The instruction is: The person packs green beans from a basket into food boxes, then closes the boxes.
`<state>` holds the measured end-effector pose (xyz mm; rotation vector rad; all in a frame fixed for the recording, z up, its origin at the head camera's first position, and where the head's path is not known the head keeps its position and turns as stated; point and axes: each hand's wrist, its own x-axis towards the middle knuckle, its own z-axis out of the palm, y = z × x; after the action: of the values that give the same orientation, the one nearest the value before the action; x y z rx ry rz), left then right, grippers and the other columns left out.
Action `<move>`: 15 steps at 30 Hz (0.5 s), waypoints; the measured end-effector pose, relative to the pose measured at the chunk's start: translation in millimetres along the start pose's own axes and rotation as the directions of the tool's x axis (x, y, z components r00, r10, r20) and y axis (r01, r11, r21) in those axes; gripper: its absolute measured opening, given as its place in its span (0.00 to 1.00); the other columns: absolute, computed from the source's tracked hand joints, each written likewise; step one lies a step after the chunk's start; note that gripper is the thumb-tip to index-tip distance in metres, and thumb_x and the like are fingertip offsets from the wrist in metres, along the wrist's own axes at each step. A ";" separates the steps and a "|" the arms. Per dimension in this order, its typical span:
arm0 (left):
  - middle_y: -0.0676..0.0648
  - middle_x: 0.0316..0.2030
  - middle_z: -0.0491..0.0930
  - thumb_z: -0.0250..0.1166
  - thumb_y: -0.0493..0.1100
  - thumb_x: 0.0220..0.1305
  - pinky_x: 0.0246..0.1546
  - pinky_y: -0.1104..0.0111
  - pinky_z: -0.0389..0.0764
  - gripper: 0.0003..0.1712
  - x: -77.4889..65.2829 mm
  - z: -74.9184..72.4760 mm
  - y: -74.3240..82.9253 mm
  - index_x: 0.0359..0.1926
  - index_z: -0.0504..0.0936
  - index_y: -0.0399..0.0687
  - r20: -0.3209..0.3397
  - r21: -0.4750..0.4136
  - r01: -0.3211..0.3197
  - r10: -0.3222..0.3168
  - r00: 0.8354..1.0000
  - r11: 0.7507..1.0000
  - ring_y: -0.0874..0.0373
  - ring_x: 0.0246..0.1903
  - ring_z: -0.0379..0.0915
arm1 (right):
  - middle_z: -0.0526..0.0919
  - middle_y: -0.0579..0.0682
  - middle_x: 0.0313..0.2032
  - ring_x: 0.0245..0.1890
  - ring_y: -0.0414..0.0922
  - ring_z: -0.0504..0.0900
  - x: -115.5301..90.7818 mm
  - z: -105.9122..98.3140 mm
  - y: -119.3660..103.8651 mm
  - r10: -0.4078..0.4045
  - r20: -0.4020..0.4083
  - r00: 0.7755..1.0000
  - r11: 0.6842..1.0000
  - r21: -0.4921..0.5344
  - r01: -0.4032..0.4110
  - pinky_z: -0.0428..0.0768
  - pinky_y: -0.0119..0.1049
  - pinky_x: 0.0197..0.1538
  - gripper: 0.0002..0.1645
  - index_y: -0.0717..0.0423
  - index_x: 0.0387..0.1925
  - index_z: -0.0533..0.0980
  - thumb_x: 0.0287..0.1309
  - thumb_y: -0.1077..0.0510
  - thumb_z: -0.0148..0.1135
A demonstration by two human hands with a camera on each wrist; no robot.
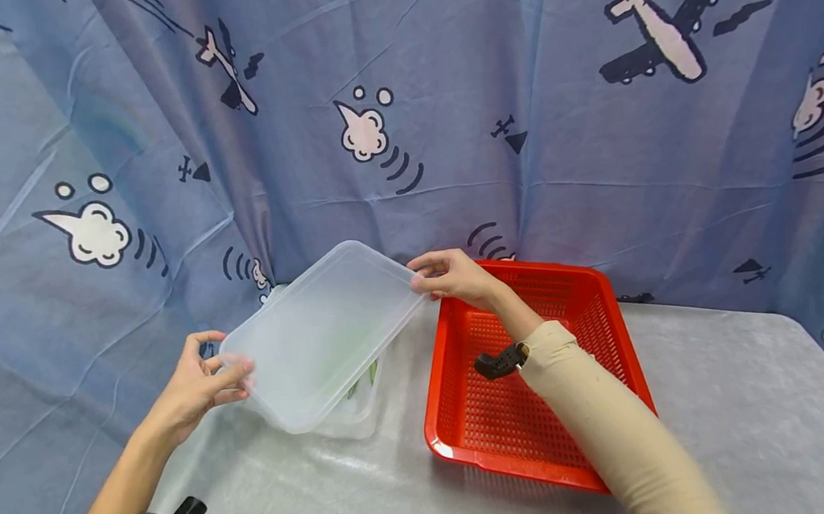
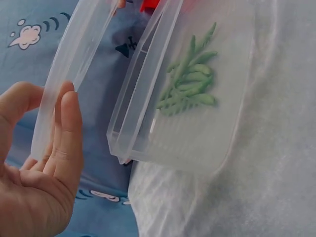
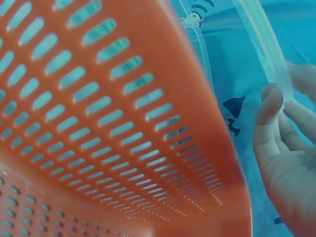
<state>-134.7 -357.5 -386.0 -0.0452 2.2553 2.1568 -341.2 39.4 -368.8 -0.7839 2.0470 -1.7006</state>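
A translucent plastic lid is held tilted in the air by both hands. My left hand pinches its near left end, thumb on one face and fingers on the other. At the far right corner my right hand pinches the edge between thumb and fingers. Below the lid stands a clear plastic container, partly hidden by it in the head view. Green pods, looking like green beans or peppers, lie inside and show through its wall.
A red perforated basket stands right of the container, under my right forearm. The table has a pale grey cover. Behind it hangs a blue curtain printed with planes and clouds, close to the table's back edge.
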 end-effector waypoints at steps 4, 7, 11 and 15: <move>0.44 0.36 0.83 0.65 0.30 0.68 0.35 0.62 0.85 0.34 -2.2 -3.1 -3.7 0.60 0.50 0.46 0.005 0.038 -0.011 0.011 1.000 0.999 0.52 0.29 0.84 | 0.83 0.58 0.40 0.37 0.47 0.80 4.4 7.2 -1.7 0.003 -0.008 1.000 0.999 -0.051 -0.003 0.81 0.43 0.42 0.24 0.67 0.59 0.77 0.62 0.67 0.69; 0.43 0.35 0.82 0.66 0.30 0.68 0.34 0.61 0.85 0.34 -3.5 -5.2 -5.1 0.61 0.52 0.46 0.005 0.051 -0.018 0.017 1.000 0.999 0.52 0.28 0.84 | 0.83 0.58 0.41 0.37 0.48 0.80 7.2 11.5 -3.7 0.004 -0.011 1.000 0.996 -0.088 -0.005 0.81 0.47 0.44 0.24 0.67 0.59 0.78 0.62 0.66 0.69; 0.42 0.36 0.80 0.67 0.31 0.67 0.34 0.61 0.85 0.34 -2.5 -4.8 -7.4 0.62 0.53 0.45 0.002 0.043 -0.006 0.006 1.000 0.999 0.51 0.28 0.83 | 0.84 0.58 0.41 0.37 0.48 0.80 9.7 13.5 -2.7 0.019 -0.034 0.999 0.997 -0.081 -0.021 0.81 0.42 0.43 0.25 0.67 0.59 0.78 0.60 0.66 0.71; 0.41 0.36 0.80 0.68 0.32 0.67 0.36 0.60 0.85 0.36 -0.4 -3.4 -9.8 0.63 0.52 0.43 0.003 0.077 0.015 -0.015 1.000 0.997 0.51 0.30 0.83 | 0.84 0.58 0.43 0.36 0.48 0.81 11.6 14.0 0.4 0.033 -0.046 0.998 0.999 -0.022 -0.034 0.80 0.37 0.41 0.27 0.66 0.59 0.78 0.57 0.68 0.73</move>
<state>-133.9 -361.4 -395.6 -0.0570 2.3259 2.0599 -341.9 21.4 -371.3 -0.7200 2.1016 -1.6941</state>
